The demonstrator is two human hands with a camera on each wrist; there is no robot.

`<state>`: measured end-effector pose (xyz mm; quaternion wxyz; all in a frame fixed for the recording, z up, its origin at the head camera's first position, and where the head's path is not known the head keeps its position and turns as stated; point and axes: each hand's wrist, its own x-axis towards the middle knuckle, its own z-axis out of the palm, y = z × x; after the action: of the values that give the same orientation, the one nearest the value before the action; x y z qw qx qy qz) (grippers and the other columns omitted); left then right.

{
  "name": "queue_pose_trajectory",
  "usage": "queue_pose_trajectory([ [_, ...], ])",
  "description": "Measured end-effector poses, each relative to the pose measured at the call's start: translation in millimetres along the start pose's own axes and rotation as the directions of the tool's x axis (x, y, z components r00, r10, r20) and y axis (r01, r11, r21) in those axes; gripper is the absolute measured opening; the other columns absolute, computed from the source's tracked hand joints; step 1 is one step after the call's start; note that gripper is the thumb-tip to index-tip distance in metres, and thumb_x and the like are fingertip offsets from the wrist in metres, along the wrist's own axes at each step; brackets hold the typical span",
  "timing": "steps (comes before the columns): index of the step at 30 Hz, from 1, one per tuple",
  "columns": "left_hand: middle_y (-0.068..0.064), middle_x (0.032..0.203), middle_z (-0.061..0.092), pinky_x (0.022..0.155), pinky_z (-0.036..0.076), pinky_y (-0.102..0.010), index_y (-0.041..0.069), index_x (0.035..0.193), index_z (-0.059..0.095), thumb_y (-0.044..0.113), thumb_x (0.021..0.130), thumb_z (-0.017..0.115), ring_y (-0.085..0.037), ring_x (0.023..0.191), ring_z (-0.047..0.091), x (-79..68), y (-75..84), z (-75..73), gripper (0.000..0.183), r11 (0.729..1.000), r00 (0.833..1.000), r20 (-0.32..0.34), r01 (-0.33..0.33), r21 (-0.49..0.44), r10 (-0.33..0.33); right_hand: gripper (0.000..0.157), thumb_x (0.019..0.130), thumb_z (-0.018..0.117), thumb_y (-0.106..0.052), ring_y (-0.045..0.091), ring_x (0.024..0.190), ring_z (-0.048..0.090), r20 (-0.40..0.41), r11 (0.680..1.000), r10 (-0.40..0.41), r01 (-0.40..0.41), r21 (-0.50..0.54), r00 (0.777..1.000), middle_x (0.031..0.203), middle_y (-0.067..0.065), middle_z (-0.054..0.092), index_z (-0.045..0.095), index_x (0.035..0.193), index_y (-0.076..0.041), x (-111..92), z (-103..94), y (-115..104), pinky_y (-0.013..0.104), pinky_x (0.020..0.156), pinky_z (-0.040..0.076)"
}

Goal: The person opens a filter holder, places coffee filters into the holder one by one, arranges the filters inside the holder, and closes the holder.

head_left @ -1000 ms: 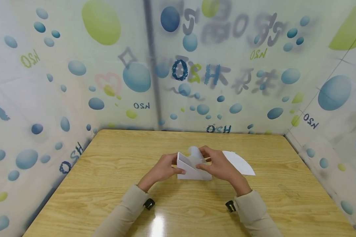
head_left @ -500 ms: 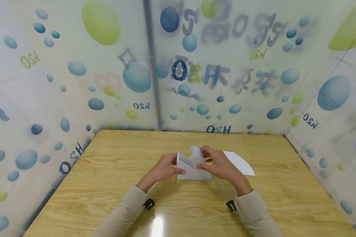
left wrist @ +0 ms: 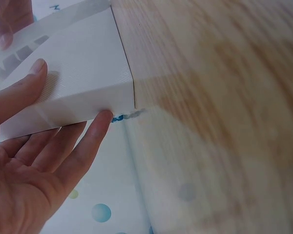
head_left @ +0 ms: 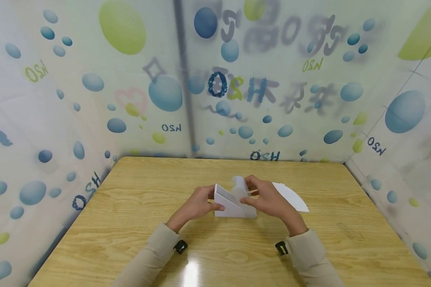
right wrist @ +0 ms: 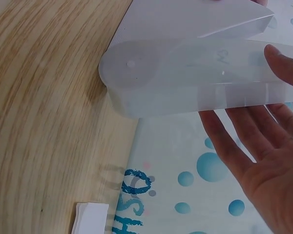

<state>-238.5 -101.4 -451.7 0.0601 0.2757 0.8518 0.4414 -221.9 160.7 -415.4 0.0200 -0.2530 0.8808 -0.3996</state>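
Note:
A white box [head_left: 225, 208] with a slanted top edge stands on the table in the head view. My left hand [head_left: 197, 202] grips its left end, thumb on the near face; the left wrist view shows fingers under thumb across the box wall [left wrist: 88, 58]. A translucent cover [head_left: 239, 186] is joined to the box near its lower right corner and tilts away to the right. My right hand [head_left: 267, 199] holds this cover between thumb and fingers. In the right wrist view, a round pivot mark shows on the cover [right wrist: 180, 73] near its end.
A white fan-shaped stack of cards or paper [head_left: 293, 199] lies on the wooden table [head_left: 143, 183], just right of my right hand. Patterned curtain-like walls [head_left: 291, 131] rise behind the table and at both sides.
My right hand has shifted slightly right, swinging the translucent cover a little further from the white box. The left hand and box have stayed in place.

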Motion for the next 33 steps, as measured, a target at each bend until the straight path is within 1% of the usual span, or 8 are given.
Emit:
queue_pose_trajectory([
  [10, -0.008, 0.117, 0.076, 0.09, 0.062, -0.037, 0.008, 0.121, 0.069, 0.007, 0.088, 0.082, -0.025, 0.106, 0.075, 0.7, -0.6, 0.6, 0.035, 1.0, 1.0, -0.002, -0.001, -0.009, 0.001, 0.043, 0.092, 0.08, -0.018, 0.027, 0.108, 0.072, -0.001, 1.0, -0.004, 0.004, 0.007, 1.0, 0.121, 0.009, 0.071, 0.059, 0.129, -0.01, -1, -2.9, 3, 0.047, 0.093, 0.061],
  [20, -0.009, 0.118, 0.076, 0.092, 0.062, -0.04, 0.008, 0.122, 0.069, 0.006, 0.088, 0.082, -0.025, 0.106, 0.075, -0.5, 1.3, 0.0, 0.037, 1.0, 1.0, 0.004, 0.004, -0.018, -0.004, 0.044, 0.092, 0.08, -0.018, 0.029, 0.108, 0.072, 0.004, 1.0, -0.021, 0.021, 0.019, 1.0, 0.12, 0.01, 0.071, 0.059, 0.129, -0.009, -1, -6.6, 6, 0.052, 0.094, 0.06],
  [27, -0.009, 0.118, 0.076, 0.091, 0.062, -0.039, 0.008, 0.121, 0.069, 0.007, 0.088, 0.082, -0.025, 0.106, 0.075, -0.8, 1.7, 0.3, 0.036, 1.0, 1.0, -0.001, 0.013, -0.021, -0.013, 0.041, 0.092, 0.08, -0.017, 0.028, 0.107, 0.072, 0.005, 0.998, -0.047, 0.047, 0.033, 0.999, 0.116, 0.009, 0.071, 0.059, 0.127, -0.009, -3, -10.3, 8, 0.051, 0.093, 0.06],
  [33, -0.009, 0.118, 0.076, 0.091, 0.062, -0.039, 0.007, 0.121, 0.069, 0.006, 0.088, 0.082, -0.025, 0.106, 0.075, -0.5, 1.1, 0.3, 0.036, 1.0, 1.0, -0.002, 0.012, -0.022, -0.012, 0.041, 0.092, 0.079, -0.017, 0.028, 0.107, 0.072, 0.01, 0.998, -0.046, 0.046, 0.046, 0.999, 0.115, 0.009, 0.071, 0.059, 0.127, -0.009, -4, -12.7, 8, 0.05, 0.093, 0.061],
])
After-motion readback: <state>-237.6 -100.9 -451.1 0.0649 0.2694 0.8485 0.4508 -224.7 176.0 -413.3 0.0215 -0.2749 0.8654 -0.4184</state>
